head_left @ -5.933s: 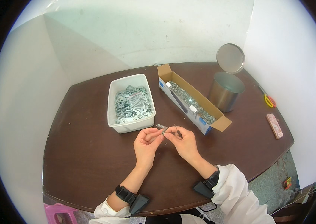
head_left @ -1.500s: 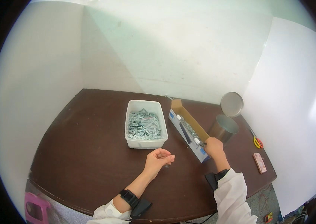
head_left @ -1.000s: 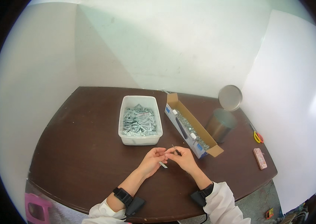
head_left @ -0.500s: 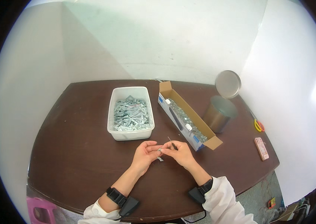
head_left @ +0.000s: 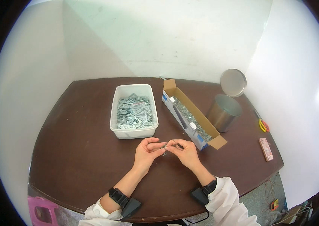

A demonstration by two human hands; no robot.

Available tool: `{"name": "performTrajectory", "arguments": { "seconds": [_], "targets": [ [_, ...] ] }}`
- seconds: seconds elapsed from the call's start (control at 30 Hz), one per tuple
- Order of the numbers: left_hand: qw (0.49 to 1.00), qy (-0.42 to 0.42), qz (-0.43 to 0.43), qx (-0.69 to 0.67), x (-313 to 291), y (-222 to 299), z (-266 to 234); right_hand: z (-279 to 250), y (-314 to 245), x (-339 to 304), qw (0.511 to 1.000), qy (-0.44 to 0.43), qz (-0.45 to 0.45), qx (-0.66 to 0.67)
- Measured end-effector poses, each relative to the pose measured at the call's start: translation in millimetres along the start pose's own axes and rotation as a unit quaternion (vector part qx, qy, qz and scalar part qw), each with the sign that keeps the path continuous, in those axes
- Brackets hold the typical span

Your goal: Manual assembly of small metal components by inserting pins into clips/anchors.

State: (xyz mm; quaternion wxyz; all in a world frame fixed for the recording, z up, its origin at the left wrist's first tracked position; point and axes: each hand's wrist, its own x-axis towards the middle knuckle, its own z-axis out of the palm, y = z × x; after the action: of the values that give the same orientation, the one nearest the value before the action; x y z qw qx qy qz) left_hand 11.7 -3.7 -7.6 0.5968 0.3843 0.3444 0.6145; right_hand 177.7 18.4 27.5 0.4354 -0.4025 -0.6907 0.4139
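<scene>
Over the table's near middle, my left hand (head_left: pixel 145 154) and my right hand (head_left: pixel 186 153) meet at the fingertips. Both pinch a small silvery-grey strip (head_left: pixel 164 153), whose lower end hangs below the fingers. A thin dark tool lies along the right hand's fingers, mostly hidden by them; its kind is too small to tell. Beyond my left hand stands a white plastic tub (head_left: pixel 115 132) holding many flat silvery-grey strips (head_left: pixel 134 112). A long open cardboard box (head_left: pixel 196 140) stands slantwise beyond my right hand, with small grey pieces (head_left: pixel 189 116) inside.
Right of the box stands a metal canister (head_left: pixel 223 116), with a round metal lid (head_left: pixel 233 83) behind it. Scissors with yellow and red handles (head_left: pixel 264 125) and a pink phone-like object (head_left: pixel 265 149) lie along the right edge. A pink stool (head_left: pixel 42 212) shows below left.
The right hand's fingers have rolled inward, so the dark tool that stuck up is now mostly hidden. Less of the strip shows below the fingertips. The view has shifted slightly.
</scene>
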Motion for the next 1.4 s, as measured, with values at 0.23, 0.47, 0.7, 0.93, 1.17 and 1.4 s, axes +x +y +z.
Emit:
{"name": "performTrajectory", "arguments": {
  "seconds": [0.23,0.47,0.7,0.93,1.17,1.4],
  "targets": [
    [0.998,-0.012,0.026,0.056,-1.8,3.4,1.2,0.0,4.9,1.1,1.000,-0.014,0.019,-0.006],
    [0.974,0.003,0.124,0.190,-3.3,4.5,9.0,-1.2,11.7,1.6,0.999,-0.006,0.013,-0.044],
    [0.951,-0.009,0.144,0.275,-5.7,5.4,6.3,0.4,9.9,0.7,0.989,-0.004,-0.093,-0.112],
    [0.967,0.002,0.119,0.226,-4.2,4.7,8.1,0.8,12.9,1.4,0.992,0.015,-0.092,-0.084],
    [0.959,0.005,0.132,0.251,-3.9,4.4,6.5,0.9,10.2,0.5,0.990,0.015,-0.072,-0.119],
    [0.987,0.000,0.087,0.133,-1.9,1.7,6.0,1.2,18.0,0.4,0.996,0.011,-0.063,-0.068]
  ]
}}
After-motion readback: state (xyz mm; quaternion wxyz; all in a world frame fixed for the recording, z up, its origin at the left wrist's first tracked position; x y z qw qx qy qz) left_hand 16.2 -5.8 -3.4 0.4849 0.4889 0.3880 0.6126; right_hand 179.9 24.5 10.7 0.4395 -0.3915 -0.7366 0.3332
